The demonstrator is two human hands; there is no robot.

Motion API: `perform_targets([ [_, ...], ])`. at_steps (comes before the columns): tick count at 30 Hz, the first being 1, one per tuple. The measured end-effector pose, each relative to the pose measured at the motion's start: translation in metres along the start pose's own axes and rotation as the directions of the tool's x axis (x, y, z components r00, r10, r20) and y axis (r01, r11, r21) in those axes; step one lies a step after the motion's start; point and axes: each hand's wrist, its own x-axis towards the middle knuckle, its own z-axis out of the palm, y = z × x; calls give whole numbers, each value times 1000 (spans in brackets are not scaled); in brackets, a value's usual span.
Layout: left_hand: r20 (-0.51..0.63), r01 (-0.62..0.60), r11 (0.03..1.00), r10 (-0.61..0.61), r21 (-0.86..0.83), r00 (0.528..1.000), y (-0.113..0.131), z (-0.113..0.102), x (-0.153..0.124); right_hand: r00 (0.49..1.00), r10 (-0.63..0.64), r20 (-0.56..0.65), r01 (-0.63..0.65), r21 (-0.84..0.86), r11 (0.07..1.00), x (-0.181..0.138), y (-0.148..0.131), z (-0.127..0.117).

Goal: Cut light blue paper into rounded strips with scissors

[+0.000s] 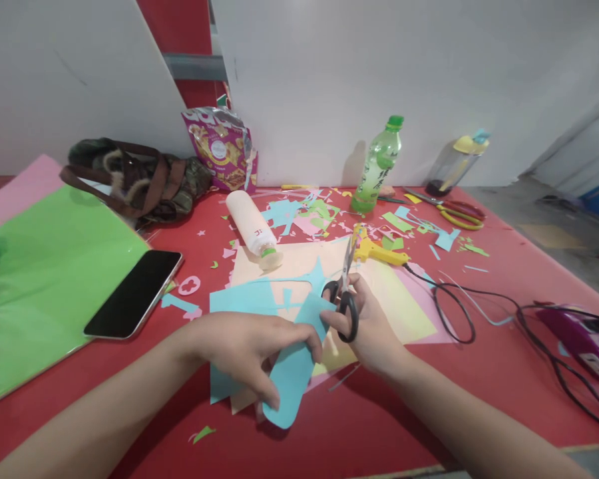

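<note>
Blue paper lies across our left hand (249, 342), whose grip pinches the blue paper strip (292, 379) between the thumb, laid flat on its near part, and fingers that curl over its right edge. Our right hand (374, 329) has its grip closed about the black handles of the scissors (347, 269); their blades point up and away from us, clear of the strip. The long axis of the strip slants from its rounded end, low and close to us, to its far end, up and to the right. That far end is the relation to watch: it lies just left of the right grip, beside the thumb and the handles, so the right hand is nearer to it. Whether the right thumb touches it, we cannot tell.

From the left grip, the strip extends both towards us and away to the right. Beneath our hands spread a blue sheet (224, 306) and a peach sheet (297, 256) on the red worktop (509, 362). Farther out, we see the pale squeeze bottle (249, 223), the yellow glue gun (379, 253) with its cord, and, to the left, the phone (134, 293) overlapping a green sheet (54, 266).
</note>
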Motion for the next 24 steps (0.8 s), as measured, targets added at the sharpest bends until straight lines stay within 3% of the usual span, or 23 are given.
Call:
perform_targets([
  [2,11,1,1000,-1,-7,1000,-2,-3,-3,1000,16,3,-16,-17,1000,0,-1,1],
  [7,-62,-70,986,81,154,995,-10,-12,-10,998,54,-30,-56,-76,996,2,-3,2],
  [12,-176,30,990,-5,140,984,-21,-22,-15,997,58,-51,-65,-143,988,2,-2,2],
  [16,-310,105,991,-74,84,948,-26,-30,-21,994,6,-111,-24,-156,988,3,-1,1],
  [20,-506,197,980,-183,-26,843,-27,-35,-25,983,-43,-179,18,-142,990,4,-1,-1],
  [24,-699,149,969,-244,-195,672,-35,-35,-21,961,-97,-259,64,-134,989,6,-1,-2],
])
